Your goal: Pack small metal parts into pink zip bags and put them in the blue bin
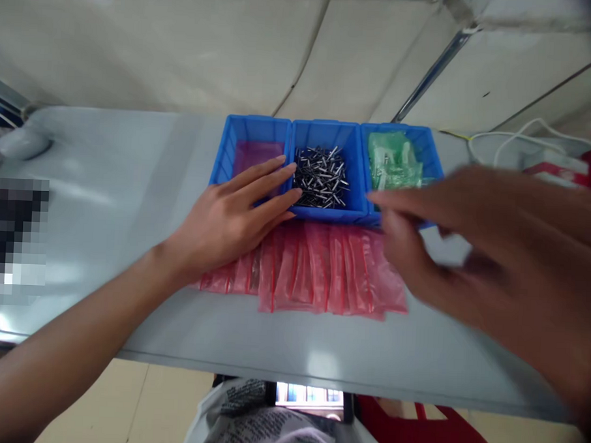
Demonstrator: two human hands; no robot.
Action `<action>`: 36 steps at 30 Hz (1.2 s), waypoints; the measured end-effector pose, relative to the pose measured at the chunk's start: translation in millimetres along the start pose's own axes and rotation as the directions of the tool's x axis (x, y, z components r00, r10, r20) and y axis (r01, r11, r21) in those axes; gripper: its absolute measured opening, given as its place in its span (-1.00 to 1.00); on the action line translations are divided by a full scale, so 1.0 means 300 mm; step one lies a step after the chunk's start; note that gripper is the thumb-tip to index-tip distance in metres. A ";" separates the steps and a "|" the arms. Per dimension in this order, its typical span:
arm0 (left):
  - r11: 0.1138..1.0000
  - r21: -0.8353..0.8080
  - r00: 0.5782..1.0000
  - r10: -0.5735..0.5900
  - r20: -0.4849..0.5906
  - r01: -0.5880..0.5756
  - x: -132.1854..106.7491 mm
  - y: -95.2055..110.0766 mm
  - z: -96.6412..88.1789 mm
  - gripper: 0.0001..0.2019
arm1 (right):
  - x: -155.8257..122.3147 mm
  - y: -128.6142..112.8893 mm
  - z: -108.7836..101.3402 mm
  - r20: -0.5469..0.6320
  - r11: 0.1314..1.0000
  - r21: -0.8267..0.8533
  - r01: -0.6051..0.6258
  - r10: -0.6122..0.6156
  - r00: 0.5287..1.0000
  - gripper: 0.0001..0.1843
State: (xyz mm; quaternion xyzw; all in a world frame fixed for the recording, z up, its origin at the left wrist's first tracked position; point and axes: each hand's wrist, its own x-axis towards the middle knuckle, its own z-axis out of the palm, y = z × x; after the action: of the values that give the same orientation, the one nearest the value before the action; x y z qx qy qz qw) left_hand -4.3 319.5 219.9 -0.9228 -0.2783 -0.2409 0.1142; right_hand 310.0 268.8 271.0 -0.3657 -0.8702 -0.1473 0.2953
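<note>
Left hand point(232, 215) open, fingers point(262, 184) laid over the wall of the middle blue bin point(325, 213) of metal pins point(321, 177). Right hand point(436, 247) blurred, seemingly open, near the green bags point(393, 160) at 2 o'clock. Red bags point(317, 268) fanned at 6 o'clock, within easy reach.

We look down on a long pale grey table point(106, 174) carrying a row of three blue plastic bins point(325, 213). Flat, translucent pink-red plastic bags point(317, 268) lie overlapping on it, just against the bins.

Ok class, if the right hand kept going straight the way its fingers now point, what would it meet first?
The right hand would probably meet the near side wall of the middle blue bin first. It's blurred and its height is unclear, so it might pass over into the metal pins.
</note>
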 end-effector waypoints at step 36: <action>0.905 -0.420 0.961 -0.059 -0.270 -0.062 0.045 0.089 -0.041 -0.51 | 0.048 -0.009 -0.030 0.075 0.806 0.592 -0.018 -0.033 0.997 -0.65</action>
State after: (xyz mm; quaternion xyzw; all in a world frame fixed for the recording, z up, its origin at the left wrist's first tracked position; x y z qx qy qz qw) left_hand 16.0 299.6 235.3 -0.8828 -0.1998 -0.4219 -0.0516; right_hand 303.6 270.6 286.8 -0.2579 -0.8855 0.1449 0.3583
